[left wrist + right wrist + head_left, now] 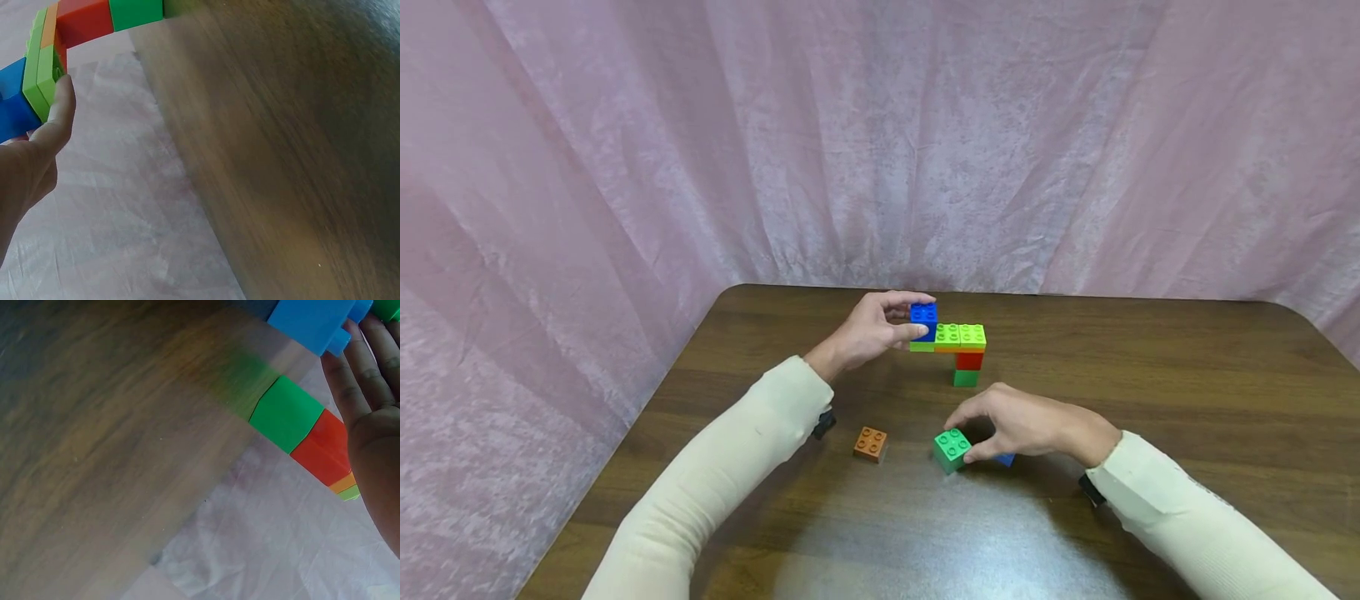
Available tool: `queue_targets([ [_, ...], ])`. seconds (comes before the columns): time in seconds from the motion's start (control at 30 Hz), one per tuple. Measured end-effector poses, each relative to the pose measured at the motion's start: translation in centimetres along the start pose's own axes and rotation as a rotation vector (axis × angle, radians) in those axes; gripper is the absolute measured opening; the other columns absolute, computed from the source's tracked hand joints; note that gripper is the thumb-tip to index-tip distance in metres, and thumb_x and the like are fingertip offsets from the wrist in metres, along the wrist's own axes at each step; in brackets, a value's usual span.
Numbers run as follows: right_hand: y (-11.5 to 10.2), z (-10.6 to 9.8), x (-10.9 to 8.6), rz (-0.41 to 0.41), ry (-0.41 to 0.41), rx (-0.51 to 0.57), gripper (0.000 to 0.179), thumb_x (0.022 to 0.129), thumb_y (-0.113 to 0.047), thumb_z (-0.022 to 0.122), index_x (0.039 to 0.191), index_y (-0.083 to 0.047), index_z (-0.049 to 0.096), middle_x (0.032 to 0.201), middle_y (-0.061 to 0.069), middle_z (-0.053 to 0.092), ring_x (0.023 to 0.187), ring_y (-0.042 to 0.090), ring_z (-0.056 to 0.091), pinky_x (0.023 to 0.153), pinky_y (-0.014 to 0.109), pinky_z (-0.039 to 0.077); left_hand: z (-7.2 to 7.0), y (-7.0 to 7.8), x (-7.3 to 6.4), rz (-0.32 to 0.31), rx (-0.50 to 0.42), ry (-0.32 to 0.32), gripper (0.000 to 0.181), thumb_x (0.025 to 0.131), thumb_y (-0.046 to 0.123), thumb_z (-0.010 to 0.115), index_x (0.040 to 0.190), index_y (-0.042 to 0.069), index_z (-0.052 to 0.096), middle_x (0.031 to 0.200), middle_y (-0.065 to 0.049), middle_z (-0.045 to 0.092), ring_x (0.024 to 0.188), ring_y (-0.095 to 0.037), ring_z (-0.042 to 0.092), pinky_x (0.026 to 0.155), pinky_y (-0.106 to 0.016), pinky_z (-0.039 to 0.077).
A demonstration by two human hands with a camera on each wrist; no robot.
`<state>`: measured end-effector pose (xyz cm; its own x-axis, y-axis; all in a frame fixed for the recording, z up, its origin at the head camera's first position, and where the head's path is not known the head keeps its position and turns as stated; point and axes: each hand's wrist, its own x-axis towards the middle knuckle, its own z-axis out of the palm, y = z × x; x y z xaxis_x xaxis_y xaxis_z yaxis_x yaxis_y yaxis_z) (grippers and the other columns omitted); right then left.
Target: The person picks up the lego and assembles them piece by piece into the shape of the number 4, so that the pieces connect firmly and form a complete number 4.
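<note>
My left hand point(868, 329) grips a dark blue brick point(923, 322) at the left end of a lime plate point(961, 336). In the left wrist view one finger reaches under a shorter lime piece point(47, 81) below that end. The plate rests over an orange layer point(946, 350), a red brick point(969, 361) and a green base brick point(966, 378), so its left end overhangs. Nearer the front, my right hand point(1026, 421) pinches a loose green brick point(952, 451) between thumb and fingers. Beneath that hand sits a lighter blue brick point(1006, 459), mostly hidden in the head view.
An orange-brown brick point(870, 444) lies on the wooden table point(1150, 367), left of the green brick. A pink curtain point(880, 150) hangs behind the table's far edge.
</note>
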<state>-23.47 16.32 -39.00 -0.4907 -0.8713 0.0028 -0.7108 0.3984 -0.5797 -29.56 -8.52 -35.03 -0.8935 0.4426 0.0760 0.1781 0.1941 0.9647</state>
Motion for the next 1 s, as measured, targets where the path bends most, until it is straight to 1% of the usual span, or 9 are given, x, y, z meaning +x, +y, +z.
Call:
queue_targets([
  [0.07,0.0,0.0,0.0,-0.004,0.002,-0.007,0.031,0.087,-0.023,0.080,0.116,-0.014,0.073,0.111,-0.010,0.071,0.105,0.007,0.063,0.094,0.034,0.053,0.0,0.1,0.0,-0.005,0.012,0.005,0.042,0.093,0.003,0.070,0.134,0.005,0.063,0.119,-0.017,0.065,0.101,-0.027,0.065,0.082,-0.053,0.058],
  [0.23,0.1,-0.1,-0.1,-0.015,0.011,-0.014,0.030,0.086,-0.022,0.081,0.115,-0.015,0.074,0.109,-0.011,0.071,0.103,0.006,0.064,0.093,0.034,0.053,0.0,0.1,-0.1,-0.018,0.021,0.010,0.041,0.093,0.003,0.070,0.133,0.006,0.064,0.116,-0.016,0.066,0.100,-0.028,0.066,0.081,-0.049,0.059],
  [0.47,-0.1,-0.5,-0.1,0.011,0.032,0.009,0.031,0.087,-0.025,0.081,0.115,-0.016,0.073,0.110,-0.011,0.071,0.105,0.009,0.064,0.095,0.038,0.053,0.0,0.0,-0.2,-0.010,-0.002,0.007,0.041,0.093,0.002,0.070,0.133,0.005,0.063,0.116,-0.018,0.066,0.100,-0.028,0.065,0.086,-0.058,0.054],
  [0.53,-0.3,-0.8,-0.2,0.028,0.048,0.037,0.032,0.087,-0.024,0.081,0.116,-0.015,0.073,0.110,-0.012,0.071,0.106,0.010,0.065,0.095,0.040,0.053,0.0,-0.1,-0.2,-0.010,-0.010,0.009,0.042,0.093,0.002,0.070,0.134,0.005,0.063,0.116,-0.018,0.066,0.100,-0.028,0.065,0.086,-0.058,0.055],
  [0.6,-0.3,-1.2,-0.3,0.029,0.075,0.061,0.032,0.087,-0.023,0.080,0.116,-0.013,0.072,0.109,-0.010,0.071,0.104,0.012,0.066,0.093,0.042,0.054,0.0,-0.2,-0.1,-0.011,-0.020,0.008,0.042,0.093,0.001,0.069,0.134,0.004,0.062,0.116,-0.019,0.065,0.100,-0.028,0.065,0.086,-0.058,0.055],
  [0.7,-0.4,-1.9,-0.4,0.036,0.122,0.075,0.031,0.088,-0.022,0.079,0.117,-0.011,0.071,0.107,-0.010,0.070,0.100,0.012,0.067,0.090,0.041,0.056,-0.1,-0.4,-0.1,-0.013,-0.026,0.008,0.043,0.093,0.002,0.069,0.135,0.004,0.061,0.117,-0.018,0.065,0.101,-0.027,0.064,0.086,-0.057,0.055],
  [0.87,-0.3,-3.2,-0.7,0.026,0.245,0.019,0.031,0.089,-0.020,0.077,0.117,-0.008,0.070,0.107,-0.008,0.070,0.095,0.012,0.067,0.085,0.041,0.057,-0.2,-0.5,-0.1,-0.003,-0.030,0.002,0.044,0.093,0.002,0.069,0.136,0.004,0.061,0.119,-0.019,0.065,0.103,-0.028,0.065,0.085,-0.056,0.056],
  [1.0,0.0,-4.4,-0.9,0.031,0.356,-0.014,0.032,0.088,-0.016,0.078,0.118,-0.006,0.071,0.103,-0.006,0.071,0.091,0.017,0.068,0.083,0.043,0.057,-0.1,-0.4,0.1,-0.004,-0.032,0.004,0.047,0.092,0.001,0.070,0.137,0.003,0.059,0.119,-0.020,0.066,0.103,-0.029,0.065,0.080,-0.048,0.059],
])
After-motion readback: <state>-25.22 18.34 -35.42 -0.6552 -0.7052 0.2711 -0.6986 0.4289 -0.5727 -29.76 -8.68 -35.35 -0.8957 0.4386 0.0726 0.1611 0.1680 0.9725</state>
